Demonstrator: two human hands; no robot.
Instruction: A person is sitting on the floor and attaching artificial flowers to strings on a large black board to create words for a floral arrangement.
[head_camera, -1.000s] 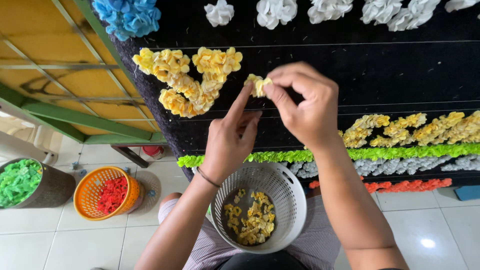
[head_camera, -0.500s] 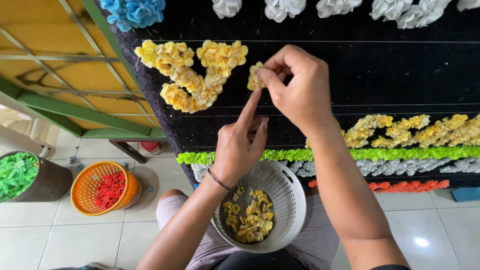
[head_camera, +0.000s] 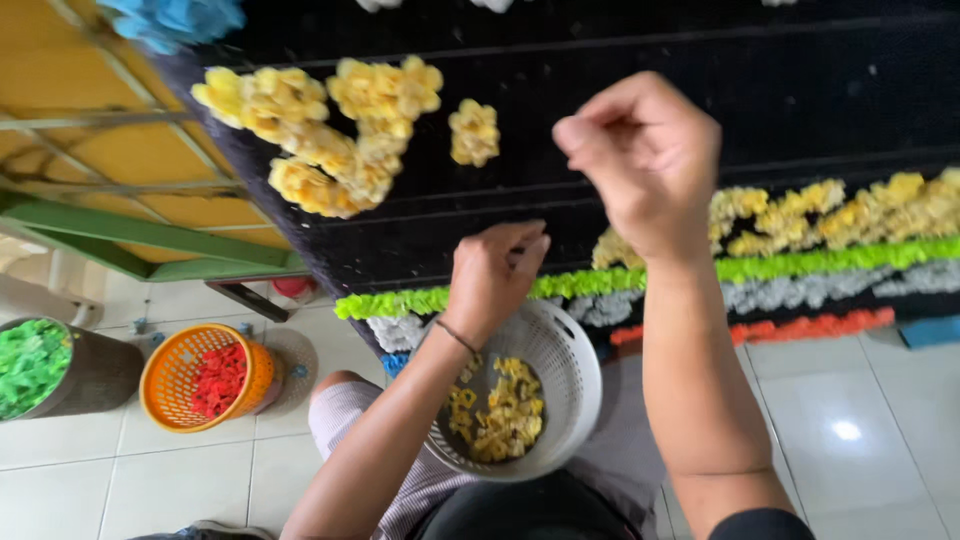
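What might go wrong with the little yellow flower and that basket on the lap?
The single yellow flower sits alone on the black board, with both hands off it, so it might drop if it is not stuck well. The white basket of yellow pieces rests on the lap, tilted, and the left hand hovers at its rim; a bump may spill it onto the tiled floor.

white plastic basket (head_camera: 575, 385), glossy tiles (head_camera: 850, 420)
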